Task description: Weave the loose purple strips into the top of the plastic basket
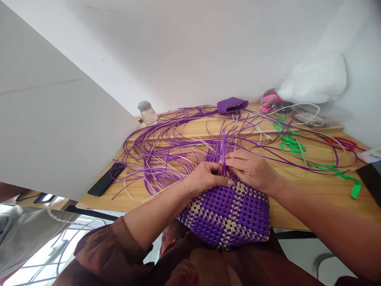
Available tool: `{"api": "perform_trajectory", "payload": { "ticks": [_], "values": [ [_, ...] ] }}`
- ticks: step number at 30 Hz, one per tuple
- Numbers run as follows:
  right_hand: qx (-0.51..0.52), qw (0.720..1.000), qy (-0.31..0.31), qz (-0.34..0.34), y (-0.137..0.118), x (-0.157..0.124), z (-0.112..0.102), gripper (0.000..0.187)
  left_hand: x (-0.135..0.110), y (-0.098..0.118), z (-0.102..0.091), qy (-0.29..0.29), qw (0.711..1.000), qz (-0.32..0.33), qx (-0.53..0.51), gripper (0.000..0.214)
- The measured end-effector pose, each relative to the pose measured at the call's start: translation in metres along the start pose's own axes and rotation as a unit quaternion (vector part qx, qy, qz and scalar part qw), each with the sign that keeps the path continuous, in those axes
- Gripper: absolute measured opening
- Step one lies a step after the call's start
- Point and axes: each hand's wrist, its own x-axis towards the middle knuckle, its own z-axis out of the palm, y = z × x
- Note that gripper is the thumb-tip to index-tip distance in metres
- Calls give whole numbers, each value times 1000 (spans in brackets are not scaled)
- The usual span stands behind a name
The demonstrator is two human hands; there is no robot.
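A woven basket point(235, 214) of purple and cream plastic strips rests at the table's front edge, against my lap. Loose purple strips point(223, 139) rise from its far rim. My left hand point(210, 178) is closed at that rim, thumb on the weave and fingers bent around the base of the strips. Opposite it, my right hand point(248, 169) pinches purple strips between thumb and fingers. The two hands nearly meet. Their fingertips partly hide the spot where the strips enter the weave.
Long loose strips point(154, 159) spread over the wooden table point(285, 198). Behind stand a small purple woven piece point(232, 105) and a lidded jar point(148, 114). A black phone point(106, 180) lies left; green tape point(293, 145), a white cable point(300, 105) and red-handled scissors point(342, 143) lie right.
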Motion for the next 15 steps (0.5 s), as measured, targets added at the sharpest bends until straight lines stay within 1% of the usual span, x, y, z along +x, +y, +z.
{"api": "perform_trajectory", "payload": {
  "ticks": [2, 6, 8, 12, 14, 15],
  "values": [
    [-27, 999, -13, -22, 2, 2, -4, 22, 1, -2, 0, 8, 1000, 1, 12, 40],
    [-13, 999, -35, -32, 0, 1, -10, 22, 2, -2, 1, 7, 1000, -12, -21, 41],
    [-47, 997, -29, -55, -2, -2, -14, 20, 2, -2, 1, 4, 1000, -10, -25, 40],
    [-141, 980, -3, -142, -6, -8, -27, 20, 2, -3, 0, 15, 1000, -13, 8, 35],
    [-162, 974, -14, -159, -6, -10, -34, 22, 0, -3, 0, 21, 999, -13, 25, 34],
    [-165, 974, -22, -155, -6, -11, -36, 22, -1, -3, 0, 21, 999, -10, 32, 34]
  ]
}}
